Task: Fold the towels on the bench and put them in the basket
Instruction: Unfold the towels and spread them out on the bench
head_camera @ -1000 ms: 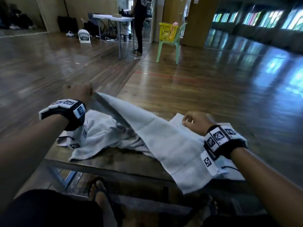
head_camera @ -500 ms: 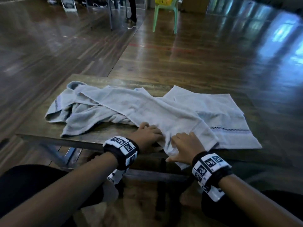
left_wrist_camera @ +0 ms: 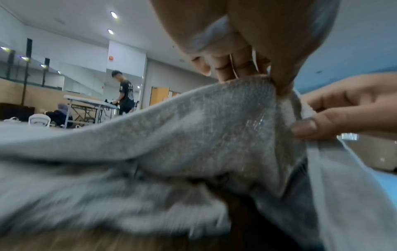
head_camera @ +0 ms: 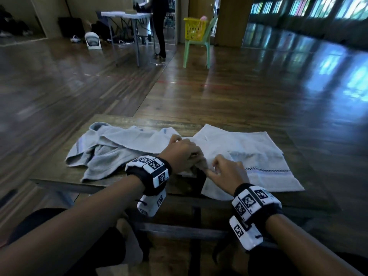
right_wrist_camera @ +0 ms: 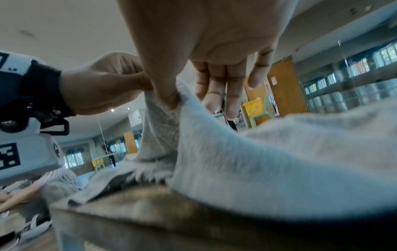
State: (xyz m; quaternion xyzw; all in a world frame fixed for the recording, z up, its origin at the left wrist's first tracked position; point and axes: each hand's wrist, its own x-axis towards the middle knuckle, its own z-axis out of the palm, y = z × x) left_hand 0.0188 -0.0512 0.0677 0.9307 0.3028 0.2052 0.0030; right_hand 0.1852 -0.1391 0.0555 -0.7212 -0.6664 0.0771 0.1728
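Several pale grey towels lie on the wooden bench [head_camera: 55,174]. One long towel [head_camera: 139,140] runs from the far left to the middle. My left hand [head_camera: 196,157] and right hand [head_camera: 211,170] meet there, close together. In the left wrist view, my left hand [left_wrist_camera: 272,81] pinches a raised fold of this towel [left_wrist_camera: 193,127] between thumb and fingers. My right hand [right_wrist_camera: 174,100] pinches the same fold just beside it. A crumpled towel [head_camera: 103,156] lies at the left and a flat towel [head_camera: 258,156] with a checked stripe at the right. The yellow basket [head_camera: 195,28] sits on a green chair [head_camera: 197,50] far across the floor.
Shiny wooden floor surrounds the bench. A folding table [head_camera: 127,16] with a person [head_camera: 159,26] standing at it is at the back left, beside a small white fan [head_camera: 92,40]. My knees and feet are under the bench's near edge.
One second ago my hands held the towel stretched wide apart. They then came together at the bench's near edge, and now both have moved forward, lifting the towel's near end.
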